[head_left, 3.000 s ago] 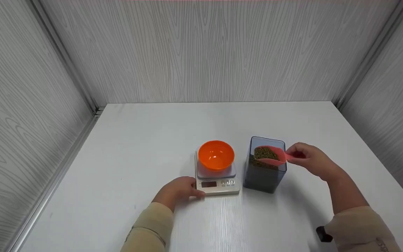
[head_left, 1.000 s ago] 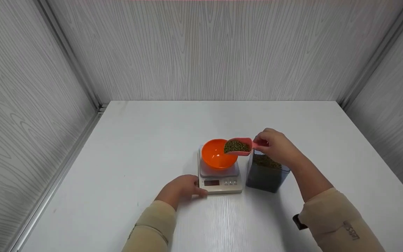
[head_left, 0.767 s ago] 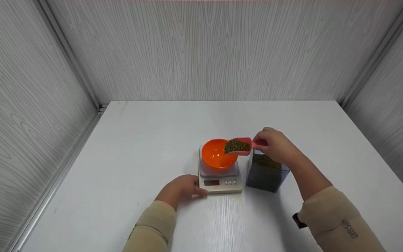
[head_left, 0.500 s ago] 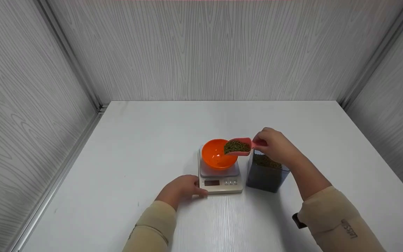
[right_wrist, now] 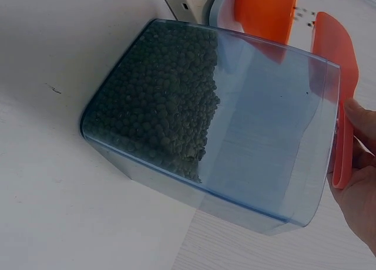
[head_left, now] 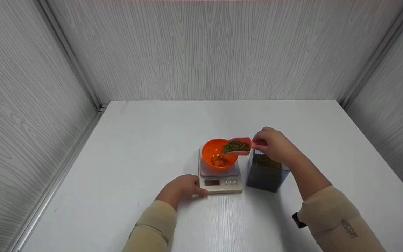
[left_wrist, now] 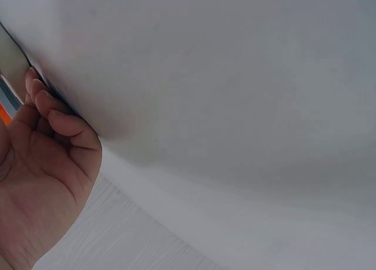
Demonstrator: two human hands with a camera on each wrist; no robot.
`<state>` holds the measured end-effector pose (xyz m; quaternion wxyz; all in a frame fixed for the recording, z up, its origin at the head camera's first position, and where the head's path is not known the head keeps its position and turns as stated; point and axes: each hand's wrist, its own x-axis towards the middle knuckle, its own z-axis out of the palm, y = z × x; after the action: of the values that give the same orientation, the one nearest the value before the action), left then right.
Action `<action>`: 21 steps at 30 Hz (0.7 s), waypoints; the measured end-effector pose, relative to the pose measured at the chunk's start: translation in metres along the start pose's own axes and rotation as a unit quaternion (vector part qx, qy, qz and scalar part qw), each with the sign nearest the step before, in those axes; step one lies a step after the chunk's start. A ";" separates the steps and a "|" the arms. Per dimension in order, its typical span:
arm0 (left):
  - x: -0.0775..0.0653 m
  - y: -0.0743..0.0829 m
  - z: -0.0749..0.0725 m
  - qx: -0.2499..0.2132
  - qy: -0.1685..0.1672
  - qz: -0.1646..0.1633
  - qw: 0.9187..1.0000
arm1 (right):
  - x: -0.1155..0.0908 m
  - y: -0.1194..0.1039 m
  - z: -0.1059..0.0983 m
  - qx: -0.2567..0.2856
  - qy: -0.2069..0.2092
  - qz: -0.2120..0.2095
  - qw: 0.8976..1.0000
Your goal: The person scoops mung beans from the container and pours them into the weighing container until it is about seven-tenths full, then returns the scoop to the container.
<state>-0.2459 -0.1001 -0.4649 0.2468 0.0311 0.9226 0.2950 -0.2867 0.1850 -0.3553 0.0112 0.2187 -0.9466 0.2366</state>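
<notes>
My right hand (head_left: 274,144) pinches the handle of a pink scoop (head_left: 246,140) heaped with small green grains that look like mung beans. The scoop's lip overhangs the right rim of an orange bowl (head_left: 210,149); in the right wrist view, several grains (right_wrist: 304,14) fall between the two. A small heap of grains (head_left: 219,161) lies in the bowl, which stands on a digital kitchen scale (head_left: 222,189). My left hand (head_left: 184,187) holds the scale's front left corner, thumb at the front edge, fingers (left_wrist: 64,124) curled along its side.
Right of the scale stands a clear bluish container (right_wrist: 264,135), partly filled with the same grains, under my right hand and scoop. White table (head_left: 145,140) surrounds these things. Grey wood-grain panels (head_left: 222,52) enclose it at the back and both sides.
The filled scoop came up out of the container and moved left to the bowl's rim. Grains have since dropped into the bowl, which was bare inside before. My left hand keeps its hold.
</notes>
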 end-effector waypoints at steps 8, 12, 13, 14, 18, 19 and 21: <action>0.001 0.000 -0.001 0.002 -0.003 0.006 1.000 | 0.001 -0.001 -0.001 0.001 0.002 -0.002 1.000; 0.001 0.000 -0.001 0.004 -0.003 0.009 1.000 | 0.001 -0.001 -0.002 0.006 0.004 -0.002 1.000; 0.001 0.000 -0.001 0.007 -0.003 0.010 1.000 | 0.001 -0.001 -0.002 0.005 0.004 -0.004 1.000; 0.001 0.000 -0.001 0.010 -0.003 0.010 1.000 | 0.001 -0.001 -0.002 0.004 0.004 -0.005 1.000; 0.001 -0.001 -0.001 0.025 -0.001 0.013 1.000 | 0.000 -0.001 -0.003 0.001 0.004 -0.011 1.000; 0.002 -0.001 -0.001 0.027 0.000 0.012 1.000 | 0.000 -0.001 -0.002 0.001 0.003 -0.010 1.000; 0.001 -0.001 0.000 0.026 0.001 0.011 1.000 | 0.000 -0.001 -0.002 0.003 0.002 -0.008 1.000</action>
<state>-0.2471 -0.1009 -0.4657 0.2419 0.0474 0.9297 0.2736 -0.2866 0.1852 -0.3529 0.0142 0.2255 -0.9442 0.2397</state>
